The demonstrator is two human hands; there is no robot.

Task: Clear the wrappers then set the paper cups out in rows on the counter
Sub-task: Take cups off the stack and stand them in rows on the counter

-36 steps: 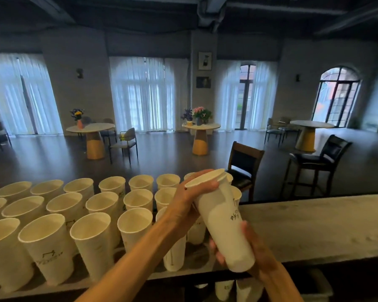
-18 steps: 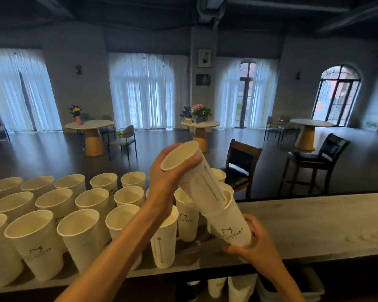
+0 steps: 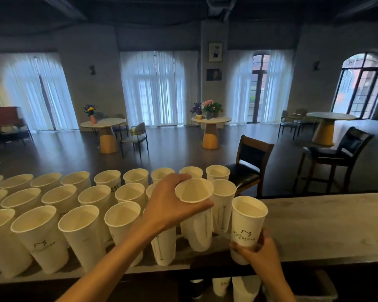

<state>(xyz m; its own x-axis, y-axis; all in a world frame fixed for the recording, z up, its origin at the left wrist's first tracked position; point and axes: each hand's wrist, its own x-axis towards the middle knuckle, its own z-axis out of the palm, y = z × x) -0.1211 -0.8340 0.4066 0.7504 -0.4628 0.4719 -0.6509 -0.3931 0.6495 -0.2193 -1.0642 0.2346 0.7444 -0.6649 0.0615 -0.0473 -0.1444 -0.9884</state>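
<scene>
Since half a second ago the two nested cups have been pulled apart. One paper cup [image 3: 197,216] is now gripped at its rim by the left hand [image 3: 170,205], whose fingers [image 3: 202,207] are curled around it, and is held upright among the rows of cups [image 3: 74,205] on the surface [image 3: 325,225]. Just right of these fingers, a second cup [image 3: 247,225] is clasped low down by the right hand [image 3: 260,251], near the surface edge.

Head view, close above counter [image 3: 327,225], facing forward into room
</scene>
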